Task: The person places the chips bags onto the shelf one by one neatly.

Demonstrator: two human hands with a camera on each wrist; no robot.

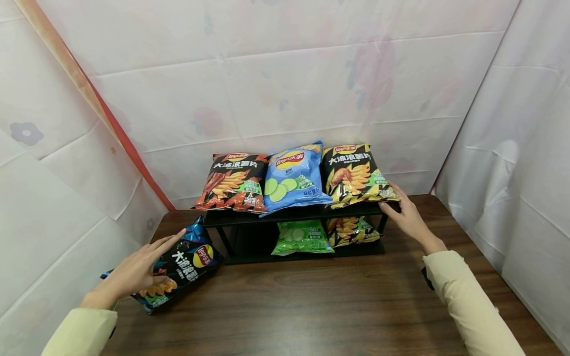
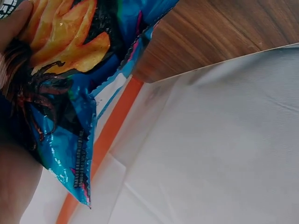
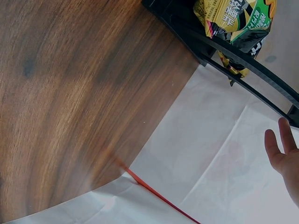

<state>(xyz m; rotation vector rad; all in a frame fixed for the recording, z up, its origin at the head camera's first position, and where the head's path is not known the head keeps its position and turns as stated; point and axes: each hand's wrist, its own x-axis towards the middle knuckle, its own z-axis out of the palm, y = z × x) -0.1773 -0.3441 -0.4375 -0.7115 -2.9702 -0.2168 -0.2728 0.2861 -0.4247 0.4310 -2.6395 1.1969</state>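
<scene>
At the left of the table my left hand (image 1: 138, 272) holds a tilted black and blue bag of chips (image 1: 189, 264), the thumb on its front and the fingers along its upper edge. The bag's blue corner (image 2: 65, 163) fills part of the left wrist view. My right hand (image 1: 407, 217) is at the right end of a black two-level shelf (image 1: 303, 214), beside the lower corner of a yellow and black chip bag (image 1: 352, 173). In the right wrist view, its fingers (image 3: 286, 135) look straight, close to the shelf's frame; whether they touch it I cannot tell.
A red and black chip bag (image 1: 233, 183) and a blue one (image 1: 294, 175) share the top level. Below lie a green bag (image 1: 303, 237) and another yellow and black bag (image 1: 352, 231). White patterned cloth (image 1: 267, 89) hangs behind and beside the wooden table (image 1: 303, 306).
</scene>
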